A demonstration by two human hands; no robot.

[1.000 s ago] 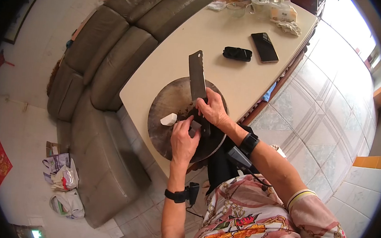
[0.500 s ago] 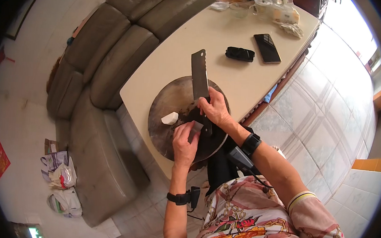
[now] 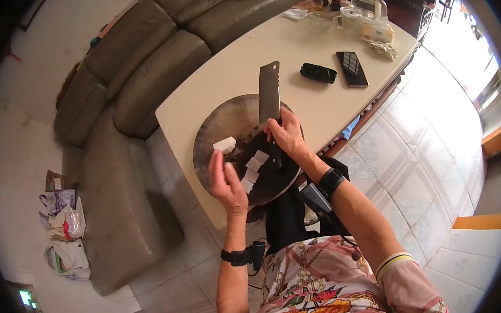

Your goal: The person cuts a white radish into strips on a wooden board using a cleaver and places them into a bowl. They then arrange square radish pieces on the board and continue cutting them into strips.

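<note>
My right hand [image 3: 288, 134] grips the dark handle of a cleaver [image 3: 270, 92], whose blade points away from me over the round cutting board [image 3: 215, 123]. With its fingers stretched out, my left hand [image 3: 227, 186] hovers over the board's left side, a little blurred. Just beyond its fingertips lies a larger white block [image 3: 225, 145] of food; whether they touch cannot be made out. Several smaller white cut pieces [image 3: 252, 174] lie in a loose row between my left hand and the cleaver. Their kind is not clear. The board is dark and wet-looking around them.
The board stands at the near end of a cream table [image 3: 191, 90]. Farther along are a black case [image 3: 318, 73], a phone [image 3: 352, 69], a glass pitcher [image 3: 367, 4] and a tissue pack [image 3: 377, 31]. A brown leather sofa [image 3: 163, 82] runs along the left.
My left hand has let go of the white pieces and moved left toward the larger block, its fingers now spread out. The cleaver stays in my right hand, shifted slightly right.
</note>
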